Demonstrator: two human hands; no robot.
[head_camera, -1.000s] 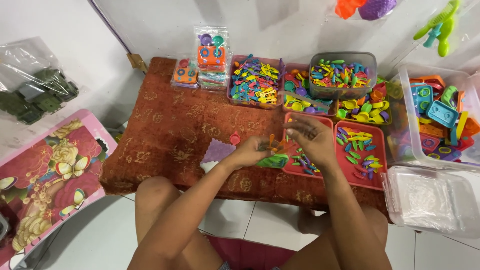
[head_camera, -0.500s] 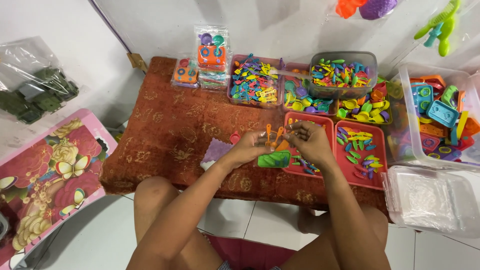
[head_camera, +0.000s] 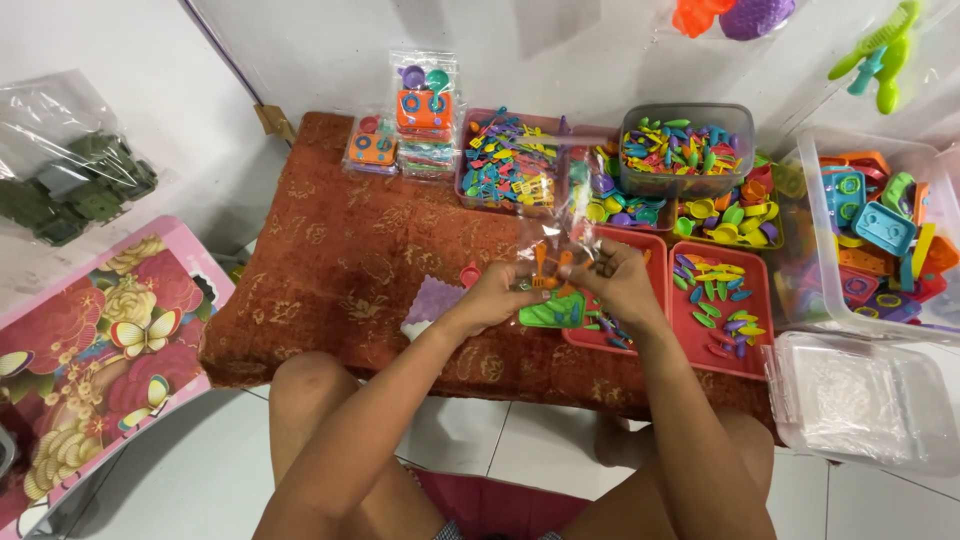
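- Both hands meet over the red rug: left hand (head_camera: 497, 297) pinched on a small clear plastic bag (head_camera: 553, 232) with orange toy utensils (head_camera: 546, 268) poking up. Right hand (head_camera: 618, 280) is closed on the bag's other side.
- A green toy piece (head_camera: 553, 312) sits just under the hands; can't tell if it's in the bag.
- The bag looks thin, crinkly and slippery, so I'd grip it at the mouth edges. The utensils seem light, hard plastic.
- Around them: red trays (head_camera: 722, 340) of little leaf-shaped bits, bins of bright cutlery (head_camera: 508, 165), a purple scalloped pad (head_camera: 435, 300).
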